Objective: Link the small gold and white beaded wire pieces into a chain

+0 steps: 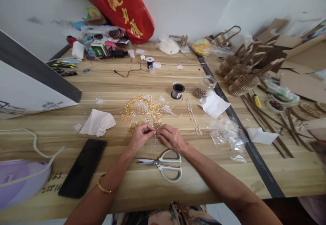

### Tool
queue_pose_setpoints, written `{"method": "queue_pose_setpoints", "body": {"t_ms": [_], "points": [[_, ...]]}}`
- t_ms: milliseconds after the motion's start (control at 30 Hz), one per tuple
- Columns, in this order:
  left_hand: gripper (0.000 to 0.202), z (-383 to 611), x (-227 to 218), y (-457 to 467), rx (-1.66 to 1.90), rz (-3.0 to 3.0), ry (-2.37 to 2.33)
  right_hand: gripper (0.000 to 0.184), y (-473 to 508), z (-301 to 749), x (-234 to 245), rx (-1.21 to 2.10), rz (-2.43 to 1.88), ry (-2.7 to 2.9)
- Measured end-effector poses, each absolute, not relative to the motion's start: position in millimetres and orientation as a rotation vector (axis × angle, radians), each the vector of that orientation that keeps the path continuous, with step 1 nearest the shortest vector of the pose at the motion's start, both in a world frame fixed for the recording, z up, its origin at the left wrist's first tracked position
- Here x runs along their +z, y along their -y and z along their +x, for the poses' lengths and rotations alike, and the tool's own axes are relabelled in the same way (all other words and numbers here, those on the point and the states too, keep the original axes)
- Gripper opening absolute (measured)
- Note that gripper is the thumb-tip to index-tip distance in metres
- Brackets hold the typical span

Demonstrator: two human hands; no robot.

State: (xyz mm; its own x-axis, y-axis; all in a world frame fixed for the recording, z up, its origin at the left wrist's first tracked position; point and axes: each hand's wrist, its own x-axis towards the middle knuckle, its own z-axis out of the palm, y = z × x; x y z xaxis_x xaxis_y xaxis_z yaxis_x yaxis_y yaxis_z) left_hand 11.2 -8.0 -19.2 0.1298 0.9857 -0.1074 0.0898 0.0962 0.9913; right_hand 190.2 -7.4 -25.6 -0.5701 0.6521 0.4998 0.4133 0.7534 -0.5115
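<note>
While our left hand (143, 135) and right hand (171, 138) pinch a thin strand (155, 141) between the far bead pile (145, 109) and the near scissors (159, 164), we could lose its end if either grip slackened.

On the table (114, 89), L hand (144, 135) & R hand (170, 136) pinch a small chain (156, 140) w/ their fingertips. Scissors (163, 164) lie btwn hands & near edge; the black phone (83, 168) is twd the near L corner. Gold & clear pcs (146, 108) are heaped just beyond hands. Red bag (124, 11) is at far edge.
</note>
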Motion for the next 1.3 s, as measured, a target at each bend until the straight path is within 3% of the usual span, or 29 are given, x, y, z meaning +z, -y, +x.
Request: {"method": "queue_pose_setpoints", "body": {"t_ms": [1300], "points": [[0.015,9.3,-13.9,6.9,0.967,1.245,-1.203,0.015,7.6,192.6,-30.2,0.398,-0.766,2.305]]}}
